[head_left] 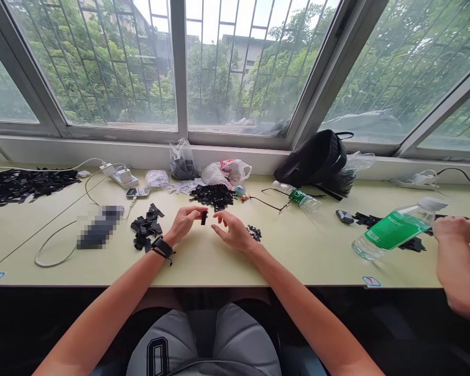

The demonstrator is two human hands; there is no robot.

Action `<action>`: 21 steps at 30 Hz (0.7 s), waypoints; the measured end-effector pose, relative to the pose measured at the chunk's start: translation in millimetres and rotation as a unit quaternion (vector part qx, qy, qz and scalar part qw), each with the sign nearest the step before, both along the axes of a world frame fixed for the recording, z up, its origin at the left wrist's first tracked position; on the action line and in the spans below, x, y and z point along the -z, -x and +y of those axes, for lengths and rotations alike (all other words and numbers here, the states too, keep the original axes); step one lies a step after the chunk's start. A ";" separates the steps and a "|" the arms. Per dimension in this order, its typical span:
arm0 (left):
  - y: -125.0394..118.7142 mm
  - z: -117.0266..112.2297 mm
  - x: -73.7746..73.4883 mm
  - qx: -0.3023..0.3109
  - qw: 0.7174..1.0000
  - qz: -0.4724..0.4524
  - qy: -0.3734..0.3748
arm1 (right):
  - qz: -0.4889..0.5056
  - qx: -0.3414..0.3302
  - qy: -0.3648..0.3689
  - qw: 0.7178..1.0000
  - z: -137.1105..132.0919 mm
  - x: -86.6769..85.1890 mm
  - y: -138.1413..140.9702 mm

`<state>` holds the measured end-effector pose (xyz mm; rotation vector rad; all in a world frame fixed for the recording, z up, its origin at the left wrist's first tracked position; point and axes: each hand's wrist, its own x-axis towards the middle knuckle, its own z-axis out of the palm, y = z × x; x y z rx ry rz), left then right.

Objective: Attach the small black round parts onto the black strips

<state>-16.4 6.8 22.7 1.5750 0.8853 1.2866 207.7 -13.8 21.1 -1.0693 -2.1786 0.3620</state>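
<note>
Small black strip pinched in your left hand, at the centre of the frame.
Your left thumb and forefinger are clamped on its upper end; your right hand sits just beside it, fingers parted with nothing visible between them. The strip looks light and thin, likely easy to pinch by its free lower end; whether it is stiff or slippery, you can't tell here. Small dark pieces lie beside your right hand, loose black strips left of centre, and a darker heap above your hands.
</note>
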 end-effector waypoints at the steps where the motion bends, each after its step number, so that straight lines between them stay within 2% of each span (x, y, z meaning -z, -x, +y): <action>1: 0.0 -1.0 -1.1 0.022 1.000 -0.013 0.018 | 0.005 -0.002 -0.001 1.000 -0.4 0.3 1.0; 4: -0.6 -3.8 -2.1 0.059 0.997 -0.015 0.038 | 0.007 -0.005 -0.009 1.000 0.1 3.4 2.8; 10: -4.9 -4.3 4.8 0.061 0.998 0.029 0.003 | 0.035 -0.006 -0.020 0.999 2.0 7.0 3.0; 14: -7.0 -2.4 10.5 0.025 0.989 0.120 -0.078 | 0.051 -0.012 -0.023 0.998 -0.2 4.0 4.5; 18: -7.5 -3.7 11.8 -0.001 0.963 0.200 -0.182 | 0.088 -0.040 -0.015 0.995 -0.1 3.7 7.2; 21: -8.5 -6.2 9.2 0.012 0.955 0.224 -0.193 | 0.121 -0.024 -0.002 0.992 2.1 4.0 7.8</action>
